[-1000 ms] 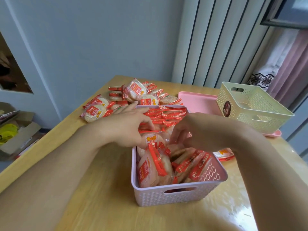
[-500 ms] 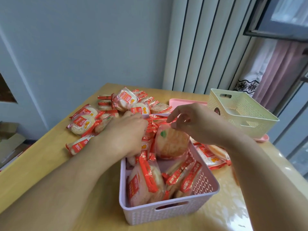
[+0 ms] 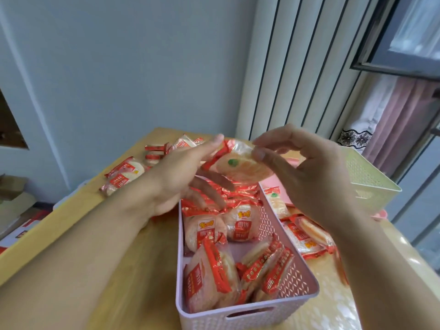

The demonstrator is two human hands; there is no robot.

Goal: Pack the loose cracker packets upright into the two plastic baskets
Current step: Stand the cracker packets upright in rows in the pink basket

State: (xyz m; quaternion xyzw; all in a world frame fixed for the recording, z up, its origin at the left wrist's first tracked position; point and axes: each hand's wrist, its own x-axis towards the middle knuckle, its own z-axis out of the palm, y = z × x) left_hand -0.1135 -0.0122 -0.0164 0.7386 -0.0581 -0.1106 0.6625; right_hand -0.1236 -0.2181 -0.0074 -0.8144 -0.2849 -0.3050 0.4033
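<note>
A pink plastic basket (image 3: 300, 303) stands in front of me, holding several red-and-clear cracker packets, some upright, some leaning. Above its far end my right hand (image 3: 302, 172) pinches one cracker packet (image 3: 240, 166) by its top edge, its back with a green dot facing me. My left hand (image 3: 181, 172) is spread open beside that packet, fingertips touching its red left seam. A cream plastic basket (image 3: 366, 186) sits at the right on a pink tray. Loose packets (image 3: 123, 175) lie at the table's far left, and more loose packets (image 3: 304, 232) lie right of the pink basket.
The wooden table (image 3: 78, 229) has its left edge close to a grey wall. A pink tray (image 3: 381, 214) lies under the cream basket. Cardboard boxes (image 3: 14, 210) sit on the floor at left. A ribbed white panel and a window stand behind the table.
My right hand has lifted one packet out of the pink basket and raised it higher. My left hand left the basket and opened beside the packet. The view tilted upward.
</note>
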